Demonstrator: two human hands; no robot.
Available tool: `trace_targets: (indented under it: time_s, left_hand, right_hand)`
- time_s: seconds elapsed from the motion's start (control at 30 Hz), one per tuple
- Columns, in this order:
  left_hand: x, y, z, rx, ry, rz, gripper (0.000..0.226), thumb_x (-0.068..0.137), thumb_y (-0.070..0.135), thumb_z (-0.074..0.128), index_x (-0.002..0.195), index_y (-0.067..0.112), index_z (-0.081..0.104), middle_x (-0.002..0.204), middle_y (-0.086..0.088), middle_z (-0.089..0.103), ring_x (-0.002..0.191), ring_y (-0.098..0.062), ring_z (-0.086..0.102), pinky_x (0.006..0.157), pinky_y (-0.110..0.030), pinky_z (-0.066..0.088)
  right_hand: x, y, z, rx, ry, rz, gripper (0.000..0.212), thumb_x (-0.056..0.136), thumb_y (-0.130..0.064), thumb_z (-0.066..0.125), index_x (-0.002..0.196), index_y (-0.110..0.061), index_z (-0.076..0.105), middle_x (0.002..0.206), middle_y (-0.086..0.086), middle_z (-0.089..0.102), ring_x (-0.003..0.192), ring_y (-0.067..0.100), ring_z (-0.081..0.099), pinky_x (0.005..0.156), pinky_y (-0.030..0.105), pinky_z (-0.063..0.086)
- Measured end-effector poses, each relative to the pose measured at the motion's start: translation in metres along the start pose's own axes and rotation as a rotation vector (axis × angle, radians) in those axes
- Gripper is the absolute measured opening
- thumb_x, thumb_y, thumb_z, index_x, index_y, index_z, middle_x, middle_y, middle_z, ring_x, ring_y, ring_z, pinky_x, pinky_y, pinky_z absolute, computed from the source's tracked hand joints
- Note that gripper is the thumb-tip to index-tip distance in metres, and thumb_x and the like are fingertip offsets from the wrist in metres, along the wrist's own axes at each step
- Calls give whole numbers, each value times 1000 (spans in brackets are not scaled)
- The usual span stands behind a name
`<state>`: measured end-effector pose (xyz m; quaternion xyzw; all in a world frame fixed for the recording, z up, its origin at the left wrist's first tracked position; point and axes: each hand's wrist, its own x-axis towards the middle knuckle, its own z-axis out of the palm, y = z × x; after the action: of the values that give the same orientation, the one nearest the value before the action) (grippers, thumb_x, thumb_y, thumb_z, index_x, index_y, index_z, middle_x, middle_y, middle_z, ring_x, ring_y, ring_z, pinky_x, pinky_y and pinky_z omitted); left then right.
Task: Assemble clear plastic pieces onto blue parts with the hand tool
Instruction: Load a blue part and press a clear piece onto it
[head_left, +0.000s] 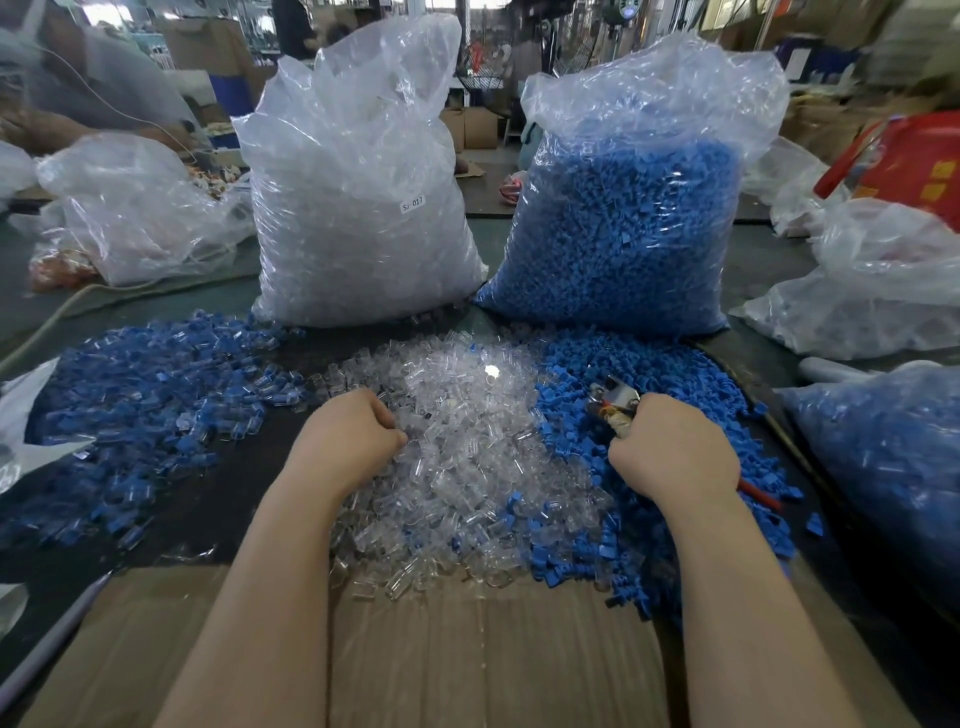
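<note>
Left hand (349, 435) curls into the clear plastic pieces (467, 467) at frame centre, apparently pinching one; right hand (675, 447) grips the hand tool (613, 400) over blue parts (613, 499), where a slippery piece could drop or seat crooked.

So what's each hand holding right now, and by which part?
The right hand grips the hand tool by its red handles. The left hand is curled in the clear plastic pieces; what it holds cannot be told.
</note>
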<state>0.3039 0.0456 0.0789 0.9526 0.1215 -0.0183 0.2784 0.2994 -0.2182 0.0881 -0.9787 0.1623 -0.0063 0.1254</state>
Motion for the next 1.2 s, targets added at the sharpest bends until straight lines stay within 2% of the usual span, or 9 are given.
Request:
trace_targets:
  time_s: [0.13, 0.27, 0.43, 0.53, 0.67, 0.73, 0.83, 1.0, 1.2]
  left_hand:
    - [-1, 1, -2, -53, -14, 16, 15, 85, 23, 74, 87, 25, 60, 86, 3, 66, 77, -12, 64, 72, -32, 52]
    - [-2, 1, -2, -13, 8, 29, 7, 86, 29, 74, 89, 24, 72, 84, 6, 71, 75, -9, 64, 75, -30, 54]
    - [-2, 2, -2, -118, 119, 20, 16, 89, 29, 71, 73, 31, 72, 68, 9, 69, 63, -9, 64, 57, -25, 47]
    - [-2, 3, 0, -340, 147, 38, 9, 87, 27, 73, 79, 28, 75, 63, 7, 70, 63, -10, 68, 56, -25, 50]
    - [-4, 13, 0, -739, 35, 65, 2, 86, 22, 75, 88, 23, 75, 75, 4, 76, 75, -13, 73, 61, -23, 56]
    - [-8, 21, -3, -956, -50, 74, 13, 79, 19, 77, 92, 16, 76, 83, -1, 77, 78, -13, 74, 61, -17, 55]
    - [-13, 30, -3, -1136, -168, 86, 33, 65, 20, 79, 95, 8, 74, 88, -9, 77, 83, -18, 75, 68, -21, 58]
    - [-18, 42, 2, -1177, -258, 73, 33, 63, 19, 80, 92, 5, 71, 86, -11, 77, 82, -22, 75, 71, -26, 60]
    - [-26, 55, 7, -1165, -304, 65, 39, 66, 25, 75, 98, 5, 70, 72, -1, 72, 66, -10, 69, 69, -23, 60]
  right_hand:
    - [-1, -1, 1, 23, 15, 16, 24, 87, -24, 63, 73, -15, 46, 70, 5, 52, 58, 21, 49, 45, 26, 27]
    - [-1, -1, 1, 51, 29, 1, 23, 87, -28, 61, 76, -17, 44, 73, 4, 52, 60, 19, 47, 47, 27, 28]
    - [0, 0, -1, 109, 135, -20, 16, 88, -30, 60, 89, -18, 49, 72, 1, 48, 59, 17, 43, 46, 27, 25]
    - [1, 1, -3, 127, 174, -33, 16, 89, -29, 59, 92, -17, 49, 72, 0, 48, 62, 22, 45, 48, 29, 26]
    - [4, 0, -5, 210, 208, -50, 14, 88, -26, 58, 89, -14, 51, 74, 3, 52, 65, 24, 48, 52, 31, 29]
    - [5, 0, -7, 235, 222, -70, 14, 88, -26, 59, 89, -14, 52, 72, 1, 51, 61, 18, 44, 49, 29, 27]
    - [5, 0, -6, 320, 263, -109, 11, 90, -24, 58, 86, -14, 54, 73, 2, 55, 61, 16, 45, 49, 30, 27]
    - [4, -1, -7, 413, 338, -155, 15, 90, -27, 59, 84, -14, 58, 86, 8, 54, 65, 19, 45, 54, 32, 26]
    - [2, -3, -11, 448, 370, -185, 16, 90, -31, 62, 82, -17, 58, 70, -1, 56, 60, 12, 45, 50, 29, 26]
